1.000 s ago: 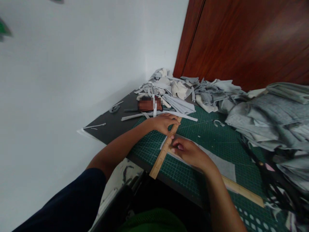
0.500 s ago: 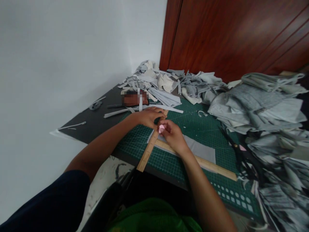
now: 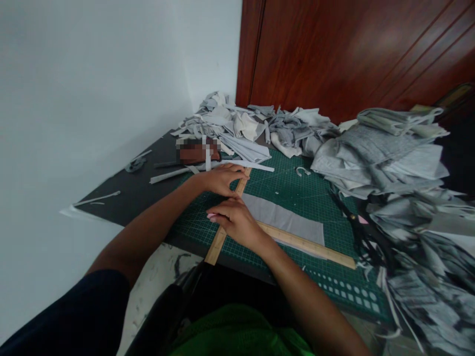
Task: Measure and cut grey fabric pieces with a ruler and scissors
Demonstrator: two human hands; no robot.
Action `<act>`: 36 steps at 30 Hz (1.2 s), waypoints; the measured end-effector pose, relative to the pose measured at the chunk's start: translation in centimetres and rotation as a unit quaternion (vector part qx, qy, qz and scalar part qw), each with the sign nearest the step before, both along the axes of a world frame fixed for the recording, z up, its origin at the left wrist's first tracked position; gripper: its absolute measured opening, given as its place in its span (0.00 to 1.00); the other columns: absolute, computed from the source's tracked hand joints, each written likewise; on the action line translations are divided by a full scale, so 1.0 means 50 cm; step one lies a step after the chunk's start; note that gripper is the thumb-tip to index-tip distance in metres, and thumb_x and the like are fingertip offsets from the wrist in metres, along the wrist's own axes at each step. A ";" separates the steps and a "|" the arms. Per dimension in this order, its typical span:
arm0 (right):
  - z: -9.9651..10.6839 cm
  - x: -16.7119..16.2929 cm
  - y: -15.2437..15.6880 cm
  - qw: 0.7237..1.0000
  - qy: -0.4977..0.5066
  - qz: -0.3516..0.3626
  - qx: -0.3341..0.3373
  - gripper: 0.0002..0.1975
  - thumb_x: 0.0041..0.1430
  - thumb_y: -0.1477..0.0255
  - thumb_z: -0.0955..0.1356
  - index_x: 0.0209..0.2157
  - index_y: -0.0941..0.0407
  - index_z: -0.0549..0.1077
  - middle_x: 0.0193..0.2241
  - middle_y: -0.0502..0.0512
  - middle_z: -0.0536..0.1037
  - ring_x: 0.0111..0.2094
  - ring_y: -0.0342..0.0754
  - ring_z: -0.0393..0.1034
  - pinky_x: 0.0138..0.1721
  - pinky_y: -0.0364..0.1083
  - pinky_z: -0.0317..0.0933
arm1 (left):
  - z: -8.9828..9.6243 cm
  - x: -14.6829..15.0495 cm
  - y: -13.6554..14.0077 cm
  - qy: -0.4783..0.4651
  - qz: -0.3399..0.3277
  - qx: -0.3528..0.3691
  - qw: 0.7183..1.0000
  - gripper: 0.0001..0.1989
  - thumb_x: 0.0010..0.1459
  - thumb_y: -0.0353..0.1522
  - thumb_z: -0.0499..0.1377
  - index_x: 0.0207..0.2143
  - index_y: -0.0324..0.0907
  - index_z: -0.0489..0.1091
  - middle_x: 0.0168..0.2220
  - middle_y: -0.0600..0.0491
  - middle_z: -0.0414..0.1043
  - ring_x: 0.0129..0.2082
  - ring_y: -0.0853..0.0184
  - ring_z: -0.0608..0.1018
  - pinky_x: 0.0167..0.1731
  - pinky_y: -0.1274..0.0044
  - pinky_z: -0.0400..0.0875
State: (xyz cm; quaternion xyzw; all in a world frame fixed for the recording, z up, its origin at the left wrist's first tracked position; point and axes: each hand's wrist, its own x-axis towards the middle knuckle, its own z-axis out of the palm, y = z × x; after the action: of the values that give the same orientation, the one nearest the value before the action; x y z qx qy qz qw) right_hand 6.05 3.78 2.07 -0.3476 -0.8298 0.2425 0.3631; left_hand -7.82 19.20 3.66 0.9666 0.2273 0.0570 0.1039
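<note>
My left hand (image 3: 223, 180) lies with thumb and fingers spread, pressing on the upper part of a wooden ruler (image 3: 215, 247) that slants across the mat. My right hand (image 3: 237, 217) pinches a small pink piece of tailor's chalk (image 3: 212, 216), only its tip showing, at the left side of that ruler. Under and beside my right hand is a light grey piece of fabric (image 3: 289, 220). A second wooden ruler (image 3: 311, 246) rests along the fabric's near edge, meeting the first one at an angle beneath my right hand.
A green cutting mat (image 3: 289, 185) covers much of the dark table (image 3: 126, 202). Black scissors (image 3: 354, 220) lie on the right. Heaped grey fabric (image 3: 378, 158) stands at the right, and scraps (image 3: 222, 118) pile at the back near the wall. Fabric strips (image 3: 170, 174) lie left.
My right hand has moved with the chalk from the ruler's right side, over the fabric, across to its left side and nearer me. My left hand keeps its place on the ruler.
</note>
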 end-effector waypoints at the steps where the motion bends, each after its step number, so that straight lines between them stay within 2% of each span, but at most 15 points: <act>1: 0.002 0.000 -0.002 1.000 -0.017 -0.018 0.004 0.08 0.67 0.76 0.72 0.46 0.52 0.81 0.41 0.51 0.87 0.45 0.49 0.78 0.58 0.52 0.60 | 0.000 0.000 -0.002 0.002 0.002 0.003 1.000 0.36 0.53 0.44 0.67 0.63 0.44 0.68 0.67 0.42 0.61 0.66 0.48 0.63 0.66 0.61 0.55; 5: 0.016 0.014 -0.007 0.989 -0.062 -0.133 -0.001 0.09 0.67 0.76 0.72 0.47 0.53 0.80 0.47 0.55 0.85 0.51 0.54 0.76 0.53 0.52 0.62 | -0.003 -0.002 -0.005 0.001 0.007 0.003 1.000 0.33 0.53 0.39 0.67 0.62 0.48 0.69 0.66 0.45 0.63 0.65 0.51 0.66 0.65 0.63 0.56; 9: 0.032 0.044 -0.005 0.977 -0.077 -0.197 -0.016 0.07 0.60 0.72 0.75 0.41 0.55 0.80 0.41 0.59 0.83 0.44 0.60 0.75 0.47 0.56 0.62 | -0.002 -0.001 -0.007 -0.007 0.007 -0.006 1.000 0.35 0.50 0.42 0.70 0.61 0.49 0.69 0.66 0.45 0.63 0.66 0.49 0.65 0.65 0.61 0.57; 12: 0.042 0.057 -0.006 0.969 -0.112 -0.218 -0.034 0.21 0.49 0.60 0.81 0.41 0.55 0.78 0.41 0.59 0.81 0.45 0.62 0.73 0.48 0.58 0.63 | 0.002 0.000 -0.010 -0.010 0.002 -0.007 1.000 0.37 0.51 0.44 0.70 0.62 0.48 0.69 0.67 0.44 0.62 0.66 0.48 0.64 0.65 0.60 0.57; 15: 0.043 0.054 -0.009 0.960 -0.168 -0.216 -0.057 0.37 0.44 0.51 0.80 0.51 0.57 0.75 0.55 0.66 0.78 0.56 0.67 0.69 0.55 0.61 0.60 | 0.004 0.000 -0.013 -0.009 0.007 -0.012 1.000 0.38 0.49 0.44 0.72 0.62 0.47 0.69 0.67 0.43 0.62 0.66 0.45 0.64 0.65 0.57 0.57; 17: 0.038 0.049 -0.010 0.954 -0.202 -0.207 -0.077 0.49 0.43 0.48 0.79 0.62 0.60 0.68 0.66 0.71 0.68 0.65 0.68 0.61 0.64 0.64 0.51 | 0.005 0.002 -0.015 -0.009 0.015 -0.015 1.000 0.39 0.47 0.42 0.73 0.62 0.47 0.70 0.68 0.43 0.61 0.66 0.44 0.64 0.65 0.57 0.57; 19: 0.032 0.046 -0.010 0.947 -0.231 -0.202 -0.098 0.57 0.46 0.47 0.77 0.69 0.62 0.59 0.72 0.73 0.58 0.72 0.66 0.51 0.70 0.65 0.38 | 0.004 0.004 -0.017 -0.005 0.021 -0.015 1.000 0.40 0.46 0.39 0.74 0.62 0.48 0.70 0.68 0.43 0.61 0.67 0.44 0.64 0.65 0.57 0.57; 21: 0.029 0.046 -0.009 0.939 -0.257 -0.198 -0.111 0.58 0.48 0.45 0.75 0.72 0.62 0.55 0.74 0.72 0.54 0.74 0.66 0.45 0.71 0.66 0.28 | 0.003 0.005 -0.018 -0.004 0.024 -0.016 1.000 0.40 0.46 0.38 0.74 0.62 0.48 0.70 0.68 0.44 0.61 0.66 0.44 0.64 0.65 0.58 0.57; 23: 0.030 0.047 -0.007 0.935 -0.273 -0.194 -0.115 0.57 0.49 0.44 0.74 0.72 0.61 0.55 0.74 0.71 0.53 0.75 0.67 0.43 0.71 0.67 0.23 | 0.002 0.004 -0.019 -0.008 0.025 -0.020 0.999 0.40 0.46 0.39 0.74 0.62 0.48 0.70 0.68 0.44 0.62 0.66 0.45 0.65 0.65 0.58 0.58; 28: 0.036 0.046 -0.001 0.933 -0.279 -0.196 -0.114 0.57 0.46 0.45 0.76 0.70 0.61 0.59 0.72 0.72 0.58 0.73 0.70 0.47 0.71 0.69 0.24 | 0.012 -0.012 -0.010 -0.058 0.002 -0.075 0.996 0.39 0.44 0.44 0.76 0.59 0.47 0.73 0.66 0.44 0.66 0.66 0.46 0.66 0.66 0.60 0.58; 31: 0.035 0.043 0.002 0.931 -0.288 -0.200 -0.107 0.55 0.46 0.46 0.76 0.69 0.61 0.62 0.72 0.72 0.59 0.73 0.69 0.48 0.70 0.71 0.25 | 0.025 -0.025 0.002 -0.134 0.001 -0.157 0.978 0.31 0.53 0.43 0.72 0.57 0.44 0.74 0.61 0.44 0.72 0.63 0.53 0.72 0.63 0.65 0.63; 33: 0.035 0.040 0.003 0.928 -0.297 -0.201 -0.100 0.54 0.46 0.47 0.76 0.68 0.61 0.63 0.71 0.73 0.60 0.73 0.69 0.49 0.70 0.71 0.25 | 0.029 -0.029 0.003 -0.208 0.057 -0.190 0.958 0.23 0.58 0.39 0.68 0.54 0.42 0.75 0.55 0.46 0.77 0.56 0.57 0.78 0.55 0.70 0.70; 36: 0.037 0.037 0.003 0.925 -0.307 -0.204 -0.095 0.53 0.45 0.48 0.76 0.67 0.60 0.64 0.71 0.72 0.62 0.72 0.69 0.50 0.70 0.71 0.25 | 0.023 -0.030 -0.016 -0.311 0.187 -0.163 0.918 0.14 0.60 0.35 0.65 0.46 0.38 0.77 0.43 0.47 0.81 0.43 0.61 0.81 0.42 0.74 0.73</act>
State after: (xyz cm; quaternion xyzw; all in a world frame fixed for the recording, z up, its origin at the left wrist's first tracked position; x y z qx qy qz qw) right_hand 7.88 3.94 3.91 -0.5999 -0.7846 0.1225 0.0975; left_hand -9.34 18.38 4.83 0.8096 0.3667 0.3351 0.3126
